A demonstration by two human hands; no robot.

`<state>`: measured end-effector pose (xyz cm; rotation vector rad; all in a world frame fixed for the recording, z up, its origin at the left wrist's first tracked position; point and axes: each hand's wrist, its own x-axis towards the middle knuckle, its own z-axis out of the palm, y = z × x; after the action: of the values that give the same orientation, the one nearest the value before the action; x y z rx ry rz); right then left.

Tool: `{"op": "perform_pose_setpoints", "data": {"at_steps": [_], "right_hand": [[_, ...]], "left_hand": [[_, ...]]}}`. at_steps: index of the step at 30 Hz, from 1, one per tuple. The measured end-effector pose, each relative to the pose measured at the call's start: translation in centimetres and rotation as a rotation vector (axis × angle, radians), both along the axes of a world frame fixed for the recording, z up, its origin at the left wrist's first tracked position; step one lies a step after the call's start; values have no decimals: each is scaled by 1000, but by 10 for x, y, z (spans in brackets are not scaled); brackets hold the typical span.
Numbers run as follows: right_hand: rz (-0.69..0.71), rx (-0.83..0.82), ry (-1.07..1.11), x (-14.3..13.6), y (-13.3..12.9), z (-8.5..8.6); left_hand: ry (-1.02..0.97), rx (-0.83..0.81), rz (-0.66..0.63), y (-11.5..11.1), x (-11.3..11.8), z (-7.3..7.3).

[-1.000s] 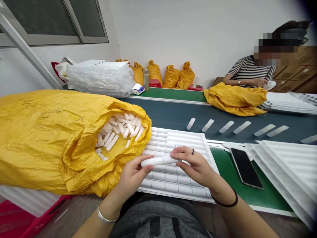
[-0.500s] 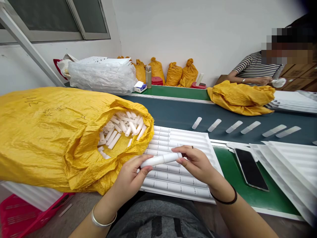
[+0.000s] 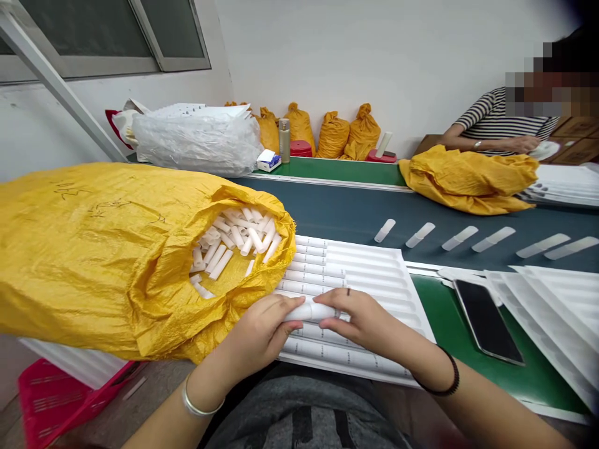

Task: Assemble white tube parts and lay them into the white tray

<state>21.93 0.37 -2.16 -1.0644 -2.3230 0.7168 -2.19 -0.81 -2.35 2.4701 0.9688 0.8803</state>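
A white tube (image 3: 307, 311) lies crosswise between my hands, above a ribbed white tray (image 3: 379, 274). My left hand (image 3: 264, 324) pinches its left end between thumb and fingers. On its right end, my right hand (image 3: 358, 315) has a similar grip. Printed white tubes (image 3: 327, 355) fill grooves on the left and near side of the tray, while grooves at the far right hold none. Left of the tray, an open yellow sack (image 3: 93, 249) shows many short white tubes (image 3: 238, 234) in its mouth.
Several tubes (image 3: 460, 237) stand in a row on the dark belt (image 3: 337, 209). A phone (image 3: 488, 321) and stacked white trays (image 3: 556, 324) lie at the right. Across the belt are a crumpled yellow sack (image 3: 468, 178) and a person in a striped shirt (image 3: 491, 118). A red basket (image 3: 56, 399) sits low left.
Both hands have moved closer together along the tube, covering more of it. Tubes on the belt appear farther right, and the whole view has shifted slightly.
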Motion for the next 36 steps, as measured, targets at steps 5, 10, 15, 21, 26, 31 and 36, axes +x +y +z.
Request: {"op": "perform_pose_setpoints", "data": {"at_steps": [5, 10, 15, 21, 26, 31, 36], "right_hand": [[-481, 57, -352, 20, 82, -13], [-820, -47, -397, 64, 173, -26], [-843, -201, -434, 88, 191, -36], [-702, -232, -448, 112, 82, -13], [-345, -279, -602, 125, -59, -42], [-353, -200, -596, 139, -100, -61], [-392, -112, -383, 128, -74, -12]], "left_hand": [[174, -35, 285, 46, -38, 0], [421, -124, 777, 115, -95, -17], [612, -331, 798, 142, -111, -46], [591, -327, 667, 130, -104, -39], [71, -73, 445, 99, -71, -4], [-173, -80, 327, 70, -37, 14], [-719, -542, 265, 45, -5, 4]]}}
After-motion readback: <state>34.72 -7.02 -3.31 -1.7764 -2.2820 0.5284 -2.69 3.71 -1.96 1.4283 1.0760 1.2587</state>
